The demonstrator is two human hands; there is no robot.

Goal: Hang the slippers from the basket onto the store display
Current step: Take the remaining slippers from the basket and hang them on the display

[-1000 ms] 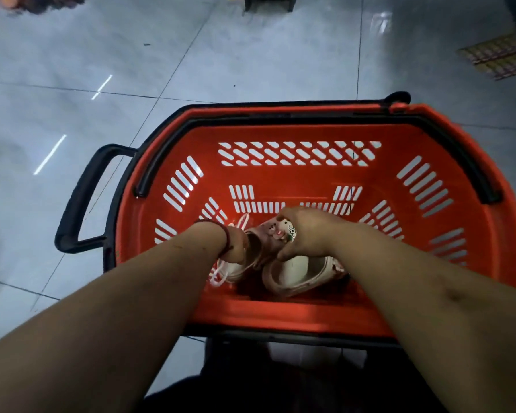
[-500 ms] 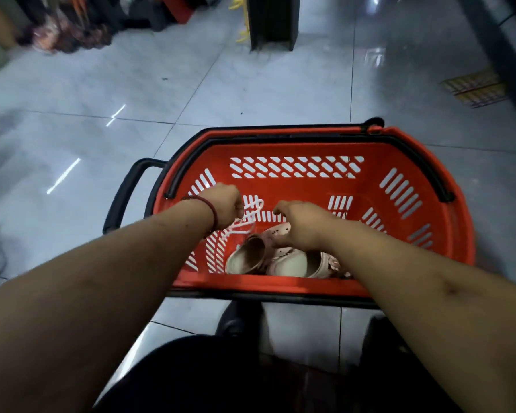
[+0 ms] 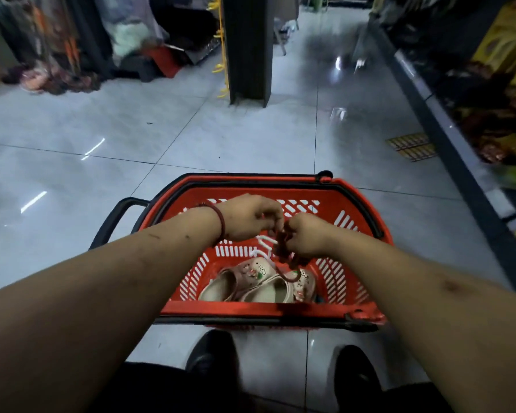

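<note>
A pair of pink slippers (image 3: pixel 251 281) with small charms sits low in the red shopping basket (image 3: pixel 251 310), near its front wall. A white plastic hanger (image 3: pixel 264 244) and a dark red hanger (image 3: pixel 289 265) rise from the slippers. My left hand (image 3: pixel 251 217) and my right hand (image 3: pixel 307 235) meet above the basket. The left hand's fingertips pinch the top of the hangers, and the right hand grips the dark red hanger. Whether the slippers hang free or rest on the basket floor is not clear.
The basket stands on a glossy grey tiled floor, its black handle (image 3: pixel 113 216) sticking out to the left. A dark pillar (image 3: pixel 248 49) with yellow hooks stands ahead. Store shelving (image 3: pixel 459 144) runs along the right, and clothing racks (image 3: pixel 57 40) stand at the far left. My shoes (image 3: pixel 212 353) are just behind the basket.
Both hands have risen from the basket floor and come together over the hangers. The view has tilted up, so the aisle, pillar and shelves now show.
</note>
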